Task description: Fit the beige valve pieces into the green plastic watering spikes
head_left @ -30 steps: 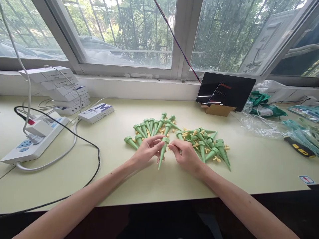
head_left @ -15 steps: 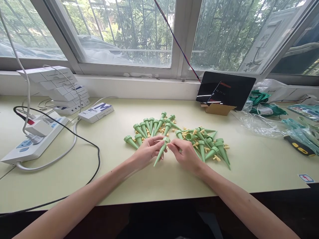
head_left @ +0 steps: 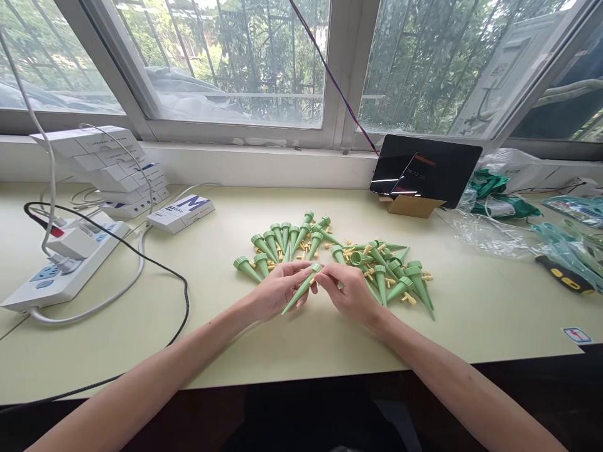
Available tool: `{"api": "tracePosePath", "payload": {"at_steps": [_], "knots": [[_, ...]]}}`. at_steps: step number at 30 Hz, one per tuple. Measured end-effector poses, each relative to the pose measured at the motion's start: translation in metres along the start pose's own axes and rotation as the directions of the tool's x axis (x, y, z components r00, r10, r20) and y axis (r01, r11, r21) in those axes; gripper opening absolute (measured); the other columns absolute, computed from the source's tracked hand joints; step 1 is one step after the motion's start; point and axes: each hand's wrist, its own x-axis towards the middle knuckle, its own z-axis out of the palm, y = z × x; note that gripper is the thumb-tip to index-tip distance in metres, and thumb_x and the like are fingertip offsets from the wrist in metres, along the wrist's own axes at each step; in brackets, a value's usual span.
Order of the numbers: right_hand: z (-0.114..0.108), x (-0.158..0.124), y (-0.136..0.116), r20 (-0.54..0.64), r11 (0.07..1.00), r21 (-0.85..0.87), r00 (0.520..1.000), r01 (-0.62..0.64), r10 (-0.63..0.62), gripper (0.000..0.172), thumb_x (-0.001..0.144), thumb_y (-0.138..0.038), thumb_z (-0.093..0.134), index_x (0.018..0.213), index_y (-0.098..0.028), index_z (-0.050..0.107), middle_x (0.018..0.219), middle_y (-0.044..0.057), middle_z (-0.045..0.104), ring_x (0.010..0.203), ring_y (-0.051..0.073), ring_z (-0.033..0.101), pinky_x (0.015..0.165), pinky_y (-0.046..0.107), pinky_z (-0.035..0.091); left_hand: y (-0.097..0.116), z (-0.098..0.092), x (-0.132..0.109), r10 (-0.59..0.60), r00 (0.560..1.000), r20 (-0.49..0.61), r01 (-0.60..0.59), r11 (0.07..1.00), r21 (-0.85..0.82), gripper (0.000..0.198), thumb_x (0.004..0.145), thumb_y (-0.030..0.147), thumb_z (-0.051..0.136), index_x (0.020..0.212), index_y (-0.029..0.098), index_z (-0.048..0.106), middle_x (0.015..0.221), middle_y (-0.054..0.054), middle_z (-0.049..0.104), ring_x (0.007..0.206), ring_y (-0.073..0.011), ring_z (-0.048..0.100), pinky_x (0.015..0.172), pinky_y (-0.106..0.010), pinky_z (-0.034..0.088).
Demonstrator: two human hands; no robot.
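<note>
**Above the worktop (head_left: pixel 377 345), a slanted hold**

The left hand (head_left: pixel 280 289) and right hand (head_left: pixel 348 292) nearly met. The left held the spike (head_left: pixel 299 292), tip near-left, cap far-right. The right, nearer the cap, bunched its fingers beside a yellow piece (head_left: pixel 313 281); I couldn't tell whether it gripped anything.

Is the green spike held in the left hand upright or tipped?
Tipped: the green spike slants in the left hand, cap end higher, point down toward the left.

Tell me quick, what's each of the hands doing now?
Left hand: closed, holding a green spike.
Right hand: pinched closed by the spike; can't tell what it holds.
</note>
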Motion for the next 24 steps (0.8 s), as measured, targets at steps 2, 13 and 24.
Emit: {"api": "tracePosePath", "payload": {"at_steps": [2,13,24], "knots": [[0.0,0.0,0.0,0.002,1.0,0.0,1.0,0.008,-0.008,0.034,0.1,-0.032,0.048,0.071,-0.019,0.06,0.062,-0.002,0.054,0.054,0.01,0.042,0.058,0.024,0.036,-0.002,-0.001,0.0,0.021,1.0,-0.008,-0.021,0.999,0.034,0.042,0.084,0.04,0.072,0.114,0.012,0.066,0.074,-0.005,0.067,0.047,-0.0078,0.056,0.042,-0.018,0.046],[-0.001,-0.001,0.006,-0.07,0.984,-0.168,0.996,-0.061,0.05,0.03,0.092,-0.028,0.056,0.064,-0.019,0.048,0.056,-0.005,0.04,0.052,0.009,0.035,0.052,0.024,0.029,-0.008,-0.004,-0.003,0.28,0.953,-0.115,-0.146,0.757,0.637,0.033,0.09,0.048,0.06,0.102,0.017,0.057,0.054,0.006,0.057,0.034,-0.0095,0.051,0.035,-0.019,0.038],[-0.003,0.001,0.014,-0.146,0.964,-0.231,0.984,-0.135,0.103,0.033,0.094,-0.026,0.051,0.063,-0.02,0.043,0.056,-0.004,0.042,0.052,0.01,0.035,0.053,0.024,0.029,-0.013,-0.01,0.0,0.395,0.918,-0.042,-0.07,0.264,0.962,0.026,0.092,0.037,0.054,0.091,0.015,0.069,0.051,0.004,0.054,0.047,-0.0105,0.046,0.055,-0.024,0.038]]}}
